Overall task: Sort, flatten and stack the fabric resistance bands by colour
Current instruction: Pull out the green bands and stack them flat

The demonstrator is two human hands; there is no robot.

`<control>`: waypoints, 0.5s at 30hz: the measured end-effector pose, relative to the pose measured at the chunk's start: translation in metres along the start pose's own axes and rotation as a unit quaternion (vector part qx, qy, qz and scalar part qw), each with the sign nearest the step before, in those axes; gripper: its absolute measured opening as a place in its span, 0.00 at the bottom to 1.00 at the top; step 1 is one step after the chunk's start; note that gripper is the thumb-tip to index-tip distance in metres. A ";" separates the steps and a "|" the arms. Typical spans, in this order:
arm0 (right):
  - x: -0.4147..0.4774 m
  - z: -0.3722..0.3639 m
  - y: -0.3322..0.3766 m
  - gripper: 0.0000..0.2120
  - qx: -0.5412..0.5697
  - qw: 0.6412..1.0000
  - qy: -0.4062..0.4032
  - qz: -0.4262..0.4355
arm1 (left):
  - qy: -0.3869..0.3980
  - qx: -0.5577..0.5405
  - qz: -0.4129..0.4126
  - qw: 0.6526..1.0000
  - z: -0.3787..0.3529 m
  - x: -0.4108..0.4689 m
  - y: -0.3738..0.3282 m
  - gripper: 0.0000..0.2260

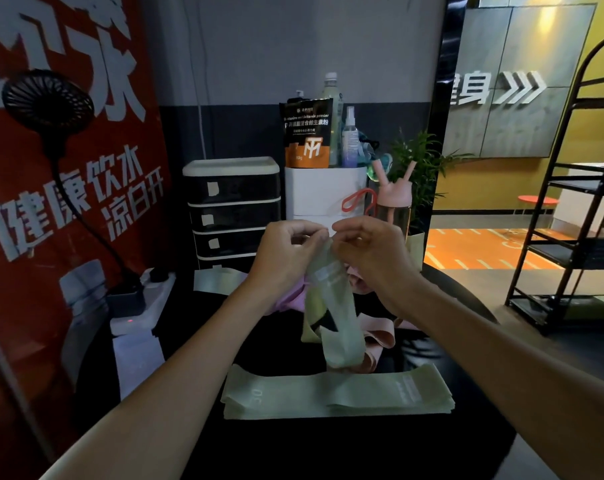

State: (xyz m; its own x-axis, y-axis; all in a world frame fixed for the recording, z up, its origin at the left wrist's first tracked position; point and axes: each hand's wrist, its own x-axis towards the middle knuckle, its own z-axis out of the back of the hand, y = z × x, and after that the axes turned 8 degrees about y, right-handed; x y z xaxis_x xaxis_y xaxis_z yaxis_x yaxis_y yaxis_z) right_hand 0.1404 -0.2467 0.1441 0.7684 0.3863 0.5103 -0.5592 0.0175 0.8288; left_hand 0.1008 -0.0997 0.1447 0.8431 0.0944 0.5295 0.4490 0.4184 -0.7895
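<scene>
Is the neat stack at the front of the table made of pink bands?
No, the flat stack of fabric bands nearest the person is pale green; the pink bands lie loose behind it.

red banner (68, 202) "健康饮水 凉白开", pouch (307, 133) "multivitamin powder"

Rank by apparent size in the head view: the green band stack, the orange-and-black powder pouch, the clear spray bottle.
1. green band stack, though it lies nearest the camera
2. powder pouch
3. spray bottle
</scene>
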 end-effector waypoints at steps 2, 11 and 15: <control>0.002 0.002 0.002 0.12 0.007 1.000 -0.009 0.011 | 0.006 -0.007 0.013 1.000 0.002 -0.002 0.001 0.03; 0.012 0.009 0.009 0.14 -0.093 0.995 0.044 0.021 | 0.009 0.040 -0.032 0.999 0.016 0.007 -0.009 0.02; 0.019 0.010 0.023 0.06 -0.106 0.992 0.059 0.030 | 0.000 0.043 -0.057 0.997 0.021 0.012 -0.017 0.04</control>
State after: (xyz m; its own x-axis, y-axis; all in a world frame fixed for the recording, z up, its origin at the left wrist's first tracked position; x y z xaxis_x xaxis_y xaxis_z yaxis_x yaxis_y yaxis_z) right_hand 0.1451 -0.2482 0.1754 0.6962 0.4984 0.5167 -0.6657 0.1788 0.7244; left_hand 0.0973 -0.0872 0.1711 0.7876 0.0425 0.6147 0.5147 0.5030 -0.6943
